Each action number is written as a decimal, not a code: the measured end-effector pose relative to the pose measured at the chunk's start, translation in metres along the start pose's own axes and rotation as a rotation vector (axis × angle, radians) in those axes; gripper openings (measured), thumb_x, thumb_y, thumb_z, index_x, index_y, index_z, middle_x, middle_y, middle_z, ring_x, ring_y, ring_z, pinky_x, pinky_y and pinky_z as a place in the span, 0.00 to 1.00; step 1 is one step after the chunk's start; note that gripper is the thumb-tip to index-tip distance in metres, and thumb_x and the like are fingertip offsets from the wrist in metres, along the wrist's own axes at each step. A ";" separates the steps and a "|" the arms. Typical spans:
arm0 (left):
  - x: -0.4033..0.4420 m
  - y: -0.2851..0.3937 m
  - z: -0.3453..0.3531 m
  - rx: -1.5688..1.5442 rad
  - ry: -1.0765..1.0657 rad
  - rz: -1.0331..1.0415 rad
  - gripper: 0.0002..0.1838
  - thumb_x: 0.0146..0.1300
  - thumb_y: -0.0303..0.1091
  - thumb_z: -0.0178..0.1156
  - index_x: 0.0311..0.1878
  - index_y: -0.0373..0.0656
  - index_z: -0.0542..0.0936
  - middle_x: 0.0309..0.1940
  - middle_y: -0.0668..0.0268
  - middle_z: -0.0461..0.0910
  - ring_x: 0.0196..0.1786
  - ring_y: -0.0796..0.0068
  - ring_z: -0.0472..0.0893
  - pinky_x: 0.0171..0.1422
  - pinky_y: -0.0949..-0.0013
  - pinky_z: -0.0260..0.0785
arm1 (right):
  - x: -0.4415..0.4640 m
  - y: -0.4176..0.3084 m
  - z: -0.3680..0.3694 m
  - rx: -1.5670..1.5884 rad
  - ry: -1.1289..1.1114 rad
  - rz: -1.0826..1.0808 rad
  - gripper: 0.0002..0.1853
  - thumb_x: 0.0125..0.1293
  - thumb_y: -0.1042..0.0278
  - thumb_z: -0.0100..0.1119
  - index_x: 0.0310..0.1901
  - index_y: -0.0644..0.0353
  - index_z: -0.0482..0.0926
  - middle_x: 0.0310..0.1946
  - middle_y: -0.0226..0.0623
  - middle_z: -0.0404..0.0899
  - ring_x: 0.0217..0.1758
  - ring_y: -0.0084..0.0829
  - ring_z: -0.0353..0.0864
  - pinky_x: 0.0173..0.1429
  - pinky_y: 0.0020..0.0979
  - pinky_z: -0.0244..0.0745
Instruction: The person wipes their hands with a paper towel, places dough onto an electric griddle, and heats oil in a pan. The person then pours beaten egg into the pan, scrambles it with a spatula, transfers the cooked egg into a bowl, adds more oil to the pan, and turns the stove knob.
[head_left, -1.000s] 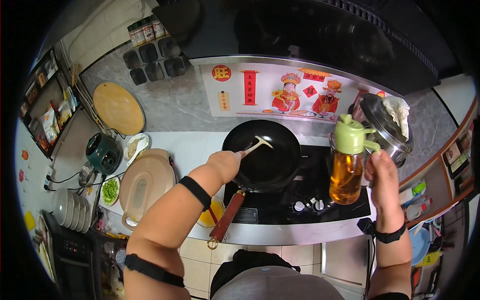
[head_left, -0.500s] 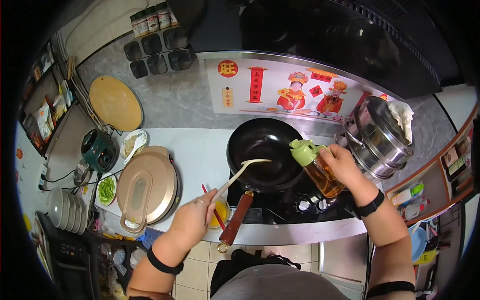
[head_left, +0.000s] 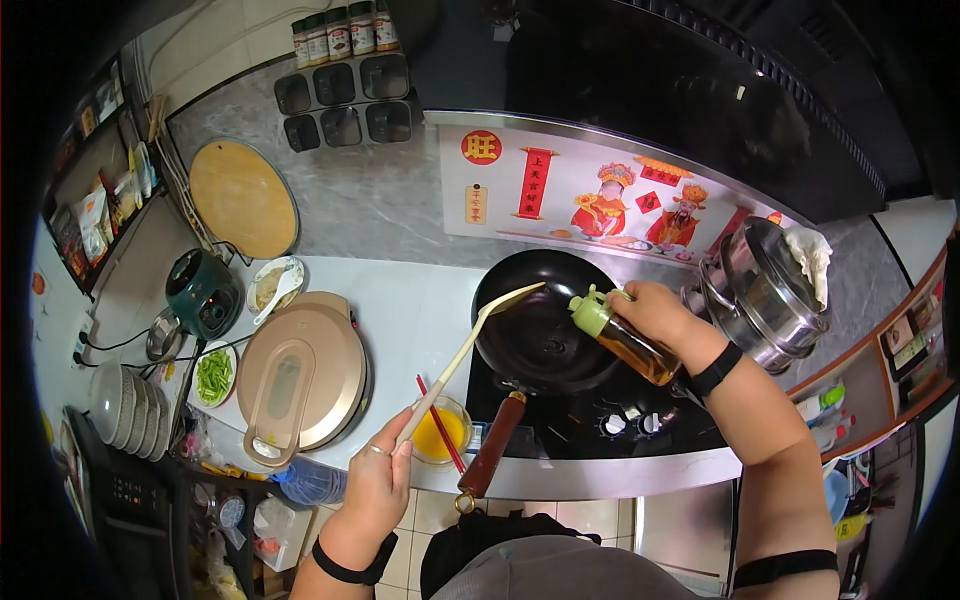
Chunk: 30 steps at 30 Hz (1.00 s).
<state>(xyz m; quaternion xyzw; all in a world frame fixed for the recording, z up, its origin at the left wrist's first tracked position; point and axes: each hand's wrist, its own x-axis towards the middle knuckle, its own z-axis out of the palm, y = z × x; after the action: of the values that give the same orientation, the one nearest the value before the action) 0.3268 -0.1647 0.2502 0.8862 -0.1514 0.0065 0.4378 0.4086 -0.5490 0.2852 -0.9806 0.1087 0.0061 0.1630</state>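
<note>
My left hand [head_left: 378, 478] is closed around the handle of a long cream-coloured spatula [head_left: 466, 345], whose head is raised over the left side of the black wok [head_left: 515, 345]. My right hand [head_left: 657, 312] grips the handle of a clear oil bottle [head_left: 642, 350] with a green lid, half full of amber liquid. The bottle is tipped leftward, its spout above the wok; I cannot make out a stream. The wok sits on the stove, its brown handle [head_left: 490, 448] pointing towards me. Beside that handle, a bowl of beaten egg [head_left: 440, 432] has red chopsticks [head_left: 440, 420] across it.
A beige electric griddle [head_left: 345, 385] stands left on the white counter. Behind it are a plate of chopped green vegetables [head_left: 214, 377] and a bowl with a white spoon [head_left: 275, 285]. A steel steamer pot [head_left: 760, 300] stands right of the wok. The range hood [head_left: 640, 80] overhangs the stove.
The oil bottle has tipped closer to level, its spout moving further over the wok. My left hand has drawn down and left, and the spatula head has risen. The whole view has shifted slightly.
</note>
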 end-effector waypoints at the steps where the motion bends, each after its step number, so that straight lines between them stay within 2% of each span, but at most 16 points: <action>1: -0.002 0.000 -0.001 -0.015 -0.006 -0.050 0.18 0.64 0.26 0.48 0.57 0.36 0.72 0.29 0.49 0.78 0.30 0.56 0.78 0.38 0.64 0.70 | 0.002 -0.006 -0.003 0.002 -0.043 0.001 0.28 0.60 0.44 0.47 0.32 0.67 0.80 0.31 0.58 0.79 0.40 0.53 0.78 0.49 0.44 0.70; 2: -0.003 -0.004 -0.001 -0.015 -0.004 -0.049 0.18 0.64 0.26 0.48 0.57 0.36 0.72 0.29 0.49 0.78 0.30 0.56 0.78 0.38 0.64 0.70 | 0.007 -0.007 -0.002 0.002 -0.041 0.000 0.28 0.60 0.44 0.47 0.32 0.67 0.80 0.31 0.58 0.79 0.40 0.53 0.78 0.49 0.44 0.70; 4: -0.006 -0.014 0.001 -0.030 0.077 0.043 0.18 0.63 0.25 0.49 0.57 0.36 0.72 0.23 0.53 0.75 0.24 0.62 0.74 0.34 0.67 0.67 | 0.020 -0.007 0.006 -0.004 -0.004 -0.014 0.28 0.60 0.44 0.46 0.32 0.68 0.80 0.33 0.58 0.79 0.41 0.52 0.78 0.50 0.43 0.70; 7: -0.008 -0.011 -0.004 -0.030 0.070 0.018 0.18 0.64 0.25 0.48 0.57 0.36 0.72 0.19 0.57 0.72 0.22 0.65 0.72 0.31 0.67 0.66 | 0.038 -0.006 0.011 0.005 0.048 -0.003 0.28 0.60 0.45 0.46 0.33 0.68 0.80 0.33 0.58 0.79 0.42 0.52 0.78 0.51 0.42 0.70; 12: -0.009 -0.013 -0.005 -0.038 0.091 0.043 0.18 0.63 0.25 0.48 0.58 0.37 0.71 0.17 0.59 0.70 0.20 0.67 0.70 0.29 0.69 0.64 | 0.050 -0.003 -0.002 -0.078 0.067 0.034 0.30 0.61 0.45 0.44 0.38 0.70 0.80 0.40 0.58 0.78 0.46 0.51 0.78 0.55 0.42 0.70; 17: -0.009 -0.013 -0.004 -0.031 0.120 0.094 0.19 0.63 0.25 0.48 0.58 0.37 0.71 0.18 0.59 0.71 0.21 0.66 0.71 0.30 0.68 0.65 | 0.048 0.018 -0.014 -0.133 0.085 0.038 0.30 0.60 0.45 0.43 0.40 0.70 0.79 0.40 0.58 0.78 0.46 0.51 0.78 0.55 0.41 0.70; 19: -0.008 -0.013 -0.003 -0.031 0.085 0.062 0.19 0.63 0.25 0.48 0.58 0.37 0.71 0.21 0.56 0.74 0.23 0.64 0.74 0.32 0.68 0.66 | 0.042 0.027 -0.014 -0.160 0.147 0.022 0.25 0.60 0.49 0.51 0.35 0.69 0.80 0.33 0.58 0.79 0.41 0.52 0.79 0.49 0.41 0.71; 20: -0.008 -0.014 -0.002 -0.033 0.085 0.063 0.19 0.63 0.25 0.48 0.58 0.37 0.71 0.21 0.56 0.74 0.23 0.64 0.74 0.32 0.68 0.66 | 0.037 0.026 -0.017 -0.163 0.147 0.022 0.25 0.60 0.49 0.51 0.35 0.69 0.80 0.33 0.58 0.79 0.41 0.52 0.79 0.49 0.41 0.71; 22: -0.007 -0.015 0.000 -0.036 0.112 0.112 0.18 0.63 0.24 0.48 0.57 0.37 0.72 0.26 0.53 0.77 0.27 0.61 0.77 0.36 0.66 0.68 | 0.023 0.022 -0.026 -0.227 -0.002 0.005 0.29 0.60 0.44 0.46 0.36 0.69 0.81 0.34 0.58 0.79 0.42 0.52 0.79 0.52 0.42 0.71; 26: -0.007 -0.011 0.001 -0.071 0.056 -0.003 0.18 0.63 0.24 0.48 0.57 0.36 0.72 0.33 0.49 0.79 0.34 0.58 0.80 0.42 0.66 0.70 | 0.002 0.009 -0.026 -0.181 -0.060 -0.040 0.28 0.59 0.44 0.49 0.32 0.67 0.81 0.32 0.57 0.79 0.40 0.52 0.79 0.48 0.43 0.71; 28: -0.006 -0.014 0.005 -0.087 0.133 0.097 0.18 0.64 0.24 0.47 0.57 0.34 0.71 0.38 0.47 0.79 0.41 0.55 0.81 0.48 0.65 0.70 | -0.002 -0.001 -0.024 -0.130 -0.090 -0.042 0.28 0.59 0.44 0.49 0.32 0.68 0.81 0.32 0.57 0.79 0.40 0.52 0.79 0.48 0.42 0.71; 30: -0.005 -0.015 0.006 -0.083 0.162 0.149 0.18 0.64 0.24 0.46 0.57 0.34 0.71 0.40 0.47 0.79 0.43 0.54 0.80 0.50 0.66 0.70 | -0.001 -0.008 -0.014 -0.004 -0.092 -0.053 0.28 0.60 0.43 0.48 0.31 0.68 0.80 0.31 0.58 0.78 0.39 0.53 0.78 0.47 0.42 0.71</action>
<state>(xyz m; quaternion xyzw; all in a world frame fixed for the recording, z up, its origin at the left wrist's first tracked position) 0.3256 -0.1597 0.2340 0.8501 -0.1813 0.1043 0.4833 0.4089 -0.5456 0.3015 -0.9822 0.0750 0.0471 0.1659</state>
